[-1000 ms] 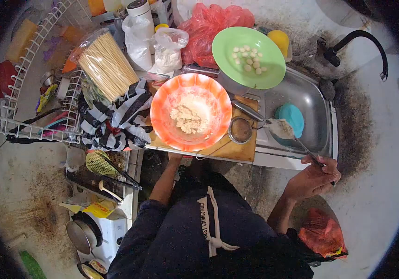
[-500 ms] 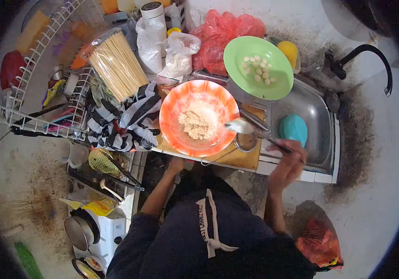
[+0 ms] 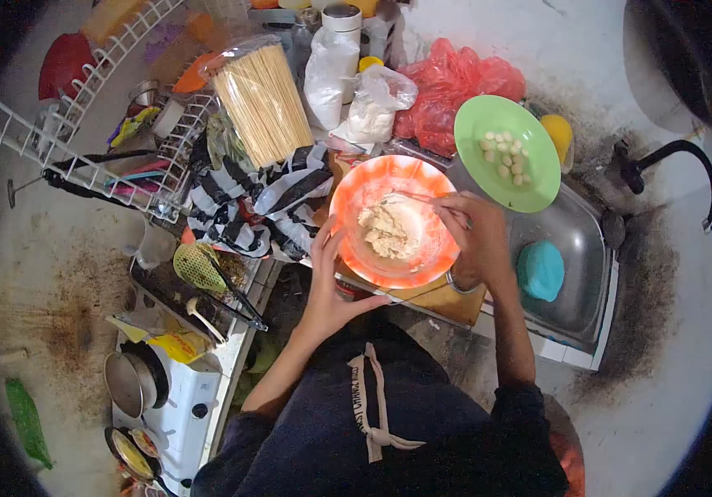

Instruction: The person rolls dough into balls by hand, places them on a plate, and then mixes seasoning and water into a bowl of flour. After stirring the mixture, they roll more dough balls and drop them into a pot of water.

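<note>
An orange and white bowl [image 3: 348, 248] stands on a wooden board [image 3: 447, 304] and holds a lump of pale dough [image 3: 387, 232]. My left hand [image 3: 325, 290] rests against the bowl's left and near side, thumb and fingers spread along it. Over the bowl's right rim, my right hand [image 3: 474, 236] is closed on the spoon [image 3: 412, 196], whose far end reaches into the bowl by the dough. Behind and to the right, a green plate [image 3: 538, 166] carries several small white balls [image 3: 505, 153].
A metal sink [image 3: 576, 248] with a turquoise object [image 3: 541, 271] is at the right, below a black faucet [image 3: 679, 149]. Skewers [image 3: 263, 103], a striped bag [image 3: 256, 211] and a red bag [image 3: 464, 87] crowd the back. A stove [image 3: 182, 422] stands lower left.
My left hand has come up from below the counter edge onto the bowl. My right hand has moved left with the spoon, from beside the sink to over the bowl. The view has shifted.
</note>
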The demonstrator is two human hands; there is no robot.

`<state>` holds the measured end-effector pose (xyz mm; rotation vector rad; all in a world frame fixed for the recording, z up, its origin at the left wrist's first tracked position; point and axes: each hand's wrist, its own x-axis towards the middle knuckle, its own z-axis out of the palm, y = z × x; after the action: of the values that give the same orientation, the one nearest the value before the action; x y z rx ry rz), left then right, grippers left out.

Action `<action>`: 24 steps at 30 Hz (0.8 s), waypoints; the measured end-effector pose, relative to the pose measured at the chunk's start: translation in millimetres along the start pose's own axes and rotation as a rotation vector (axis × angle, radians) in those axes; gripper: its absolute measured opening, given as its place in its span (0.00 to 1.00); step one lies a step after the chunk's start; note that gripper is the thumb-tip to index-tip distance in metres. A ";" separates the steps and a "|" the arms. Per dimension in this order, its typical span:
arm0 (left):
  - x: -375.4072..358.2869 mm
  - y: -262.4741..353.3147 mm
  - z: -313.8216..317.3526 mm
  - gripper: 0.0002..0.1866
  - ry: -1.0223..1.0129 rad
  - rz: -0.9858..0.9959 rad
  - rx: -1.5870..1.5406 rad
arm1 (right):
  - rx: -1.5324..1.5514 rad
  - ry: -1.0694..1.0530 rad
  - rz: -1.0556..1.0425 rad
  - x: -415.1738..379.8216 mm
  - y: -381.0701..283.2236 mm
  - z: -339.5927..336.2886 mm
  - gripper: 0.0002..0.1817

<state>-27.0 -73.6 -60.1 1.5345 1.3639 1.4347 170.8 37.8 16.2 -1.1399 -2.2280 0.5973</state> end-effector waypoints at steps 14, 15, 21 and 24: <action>2.8 -34.5 13.8 0.35 0.072 0.045 0.034 | -0.877 -0.121 -0.372 28.5 16.9 12.3 0.04; 2.8 -33.9 13.6 0.34 0.074 0.058 0.063 | -0.849 -0.125 -0.403 28.5 18.6 14.4 0.05; 1.8 -33.4 14.3 0.33 0.105 0.049 0.001 | -0.724 -0.276 -0.203 29.3 19.6 26.2 0.12; 2.6 -33.0 14.1 0.32 0.102 0.088 0.000 | -0.535 -0.271 -0.381 27.3 33.5 23.4 0.16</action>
<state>-22.4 -59.5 -92.8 1.5568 1.3701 1.5858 161.8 75.5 -14.0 -0.8584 -2.8493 -0.0146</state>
